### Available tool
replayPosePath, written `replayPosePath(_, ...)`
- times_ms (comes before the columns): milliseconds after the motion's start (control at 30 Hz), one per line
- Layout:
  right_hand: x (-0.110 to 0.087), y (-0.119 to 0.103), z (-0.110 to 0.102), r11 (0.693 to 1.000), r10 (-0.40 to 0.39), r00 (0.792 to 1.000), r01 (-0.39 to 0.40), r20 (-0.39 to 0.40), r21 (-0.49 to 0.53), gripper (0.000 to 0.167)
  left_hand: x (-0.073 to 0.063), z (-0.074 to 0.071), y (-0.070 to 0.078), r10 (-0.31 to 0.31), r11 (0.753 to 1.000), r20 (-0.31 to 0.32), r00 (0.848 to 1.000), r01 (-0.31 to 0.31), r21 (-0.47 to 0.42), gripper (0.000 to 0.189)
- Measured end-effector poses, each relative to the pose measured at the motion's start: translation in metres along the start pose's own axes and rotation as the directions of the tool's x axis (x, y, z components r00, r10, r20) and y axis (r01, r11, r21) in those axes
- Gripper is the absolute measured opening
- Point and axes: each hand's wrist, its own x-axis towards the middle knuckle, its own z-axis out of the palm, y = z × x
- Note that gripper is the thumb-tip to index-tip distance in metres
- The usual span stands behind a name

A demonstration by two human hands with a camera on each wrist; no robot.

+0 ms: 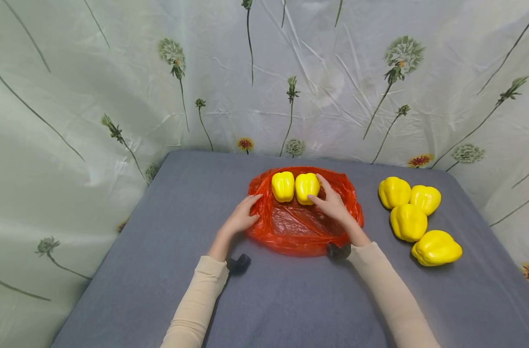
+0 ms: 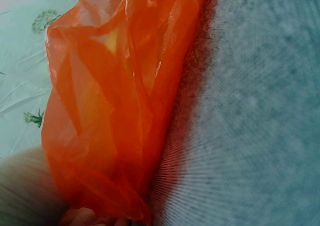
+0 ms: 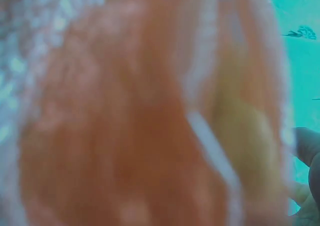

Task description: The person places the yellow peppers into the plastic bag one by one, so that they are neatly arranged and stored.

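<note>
From above, the head view looks forward and down, while both wrist views face the red bag [image 1: 290, 245] closely.

From my head feed: bag [image 1: 290, 245] sits toward the back of the table [image 1: 160, 290], curtain [image 1: 325, 72] behind and along the left. Inside the bag, at its rear: left pepper [image 1: 283, 187] and right pepper [image 1: 306, 186], side by side. I've got the left hand [image 1: 242, 217] on the bag's left rim, right hand [image 1: 335, 207] reaching in over the right, fingers on the right pepper. Four more on the table, right of the bag: rear-left pepper [image 1: 394, 192], rear-right pepper [image 1: 426, 199] beside it, middle pepper [image 1: 408, 222] before those, front pepper [image 1: 436, 248] nearest me, furthest right.
</note>
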Motion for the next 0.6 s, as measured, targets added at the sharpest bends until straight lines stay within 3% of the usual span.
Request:
replayPosePath(333, -0.016, -0.001, -0.022, 0.999, -0.02, 1.0, 0.02, 0.003, -0.039, 0.071, 0.0, 0.0, 0.0, 0.025, 1.0, -0.008, 1.0, -0.025, 0.012, 0.059)
replayPosePath(600, -0.031, 0.001, -0.043, 0.999, -0.007, 1.0, 0.006, -0.02, -0.048, 0.067, 0.001, 0.0, -0.001, 0.005, 1.0, 0.004, 1.0, -0.005, 0.006, 0.06)
